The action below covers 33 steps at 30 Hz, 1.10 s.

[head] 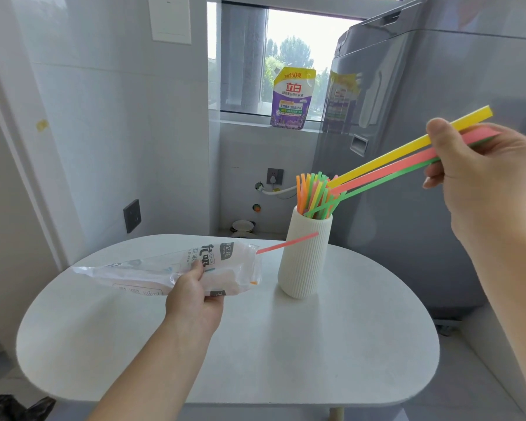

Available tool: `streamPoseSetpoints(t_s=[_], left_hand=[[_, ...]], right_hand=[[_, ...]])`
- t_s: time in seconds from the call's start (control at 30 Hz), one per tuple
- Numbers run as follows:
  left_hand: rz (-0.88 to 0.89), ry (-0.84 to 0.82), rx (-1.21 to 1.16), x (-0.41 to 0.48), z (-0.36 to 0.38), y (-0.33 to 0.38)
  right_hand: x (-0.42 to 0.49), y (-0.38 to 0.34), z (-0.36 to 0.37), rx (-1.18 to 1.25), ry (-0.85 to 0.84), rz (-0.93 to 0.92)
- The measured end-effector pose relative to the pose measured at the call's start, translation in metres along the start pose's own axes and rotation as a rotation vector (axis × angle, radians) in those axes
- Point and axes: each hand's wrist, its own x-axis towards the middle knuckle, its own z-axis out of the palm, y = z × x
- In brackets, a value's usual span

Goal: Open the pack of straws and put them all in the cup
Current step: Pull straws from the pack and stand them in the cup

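Observation:
A white ribbed cup [304,262] stands on the round white table [255,344], with several orange, yellow and green straws [313,192] upright in it. My right hand [480,174] pinches three straws [386,167], yellow, pink and green, up at the right; their lower ends reach into the cup's mouth. My left hand [195,296] grips the clear plastic straw pack [176,268] above the table, left of the cup. One pink straw [286,243] sticks out of the pack's open end toward the cup.
A grey washing machine [422,147] stands right behind the cup. A purple detergent pouch [292,98] sits on the window sill. Tiled wall with a dark socket [132,215] lies to the left. A black bag [16,408] is at the bottom left.

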Motion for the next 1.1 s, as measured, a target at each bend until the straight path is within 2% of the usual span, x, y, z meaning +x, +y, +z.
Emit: streamPoseSetpoints(t_s=[0.17,0.47,0.77,1.1], left_hand=[[0.005,-0.020,0.009,0.000,0.000,-0.004],[0.015,-0.017,0.023,-0.001,0.000,-0.004],[0.016,-0.022,0.042,-0.004,0.000,-0.004],[0.002,-0.023,0.038,-0.005,0.003,-0.005]], right_hand=[[-0.001,-0.001,0.010,-0.122,-0.065,-0.098],[-0.003,-0.003,0.018,-0.190,-0.151,-0.185],[0.010,0.010,0.036,-0.292,-0.222,-0.105],[0.031,0.026,0.065,-0.349,-0.209,0.037]])
